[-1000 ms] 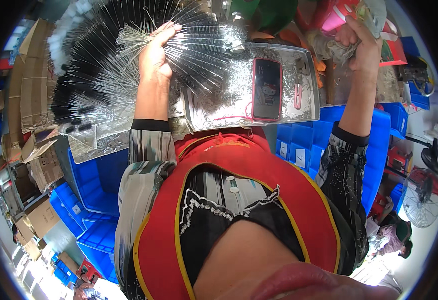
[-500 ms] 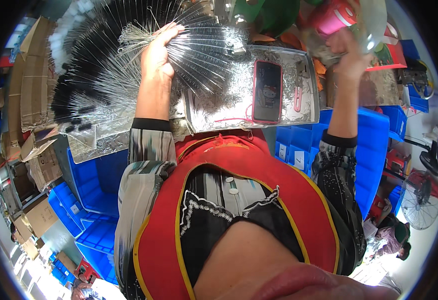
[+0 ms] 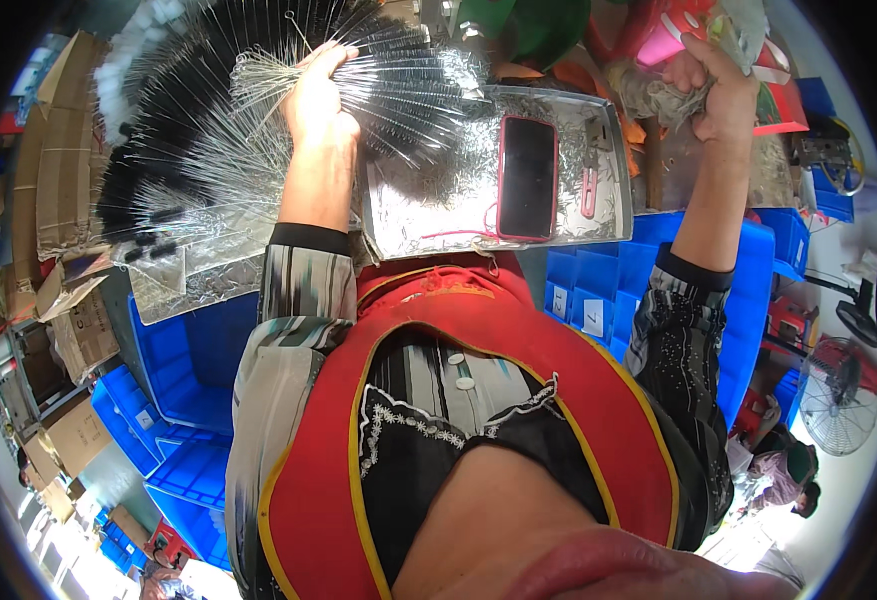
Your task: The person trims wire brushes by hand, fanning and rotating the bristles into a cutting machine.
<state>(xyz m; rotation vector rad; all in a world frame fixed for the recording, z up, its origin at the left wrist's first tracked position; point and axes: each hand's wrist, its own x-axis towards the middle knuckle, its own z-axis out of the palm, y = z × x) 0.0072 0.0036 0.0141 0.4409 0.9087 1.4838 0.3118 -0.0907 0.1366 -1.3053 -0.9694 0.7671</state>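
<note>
My left hand is closed round a fanned bundle of thin wire brushes with black bristles and looped wire ends. Beneath and left of it spreads a large pile of similar wire brushes. At the upper right, my right hand has its fingers curled beside a red and pink object and a greyish, crumpled tangle. What those fingers grip, if anything, is hidden. A phone in a pink case lies between my arms, on a shallow white tray strewn with wire scraps.
A small pink-edged tool lies right of the phone. Green machine parts stand behind the tray. Blue bins sit below the bench at both sides. Cardboard boxes line the left; a fan and another person are at the right.
My right hand, blurred before, has moved slightly right and now shows curled fingers by the greyish tangle. My left hand keeps the brush bundle. The phone's screen has gone dark.
</note>
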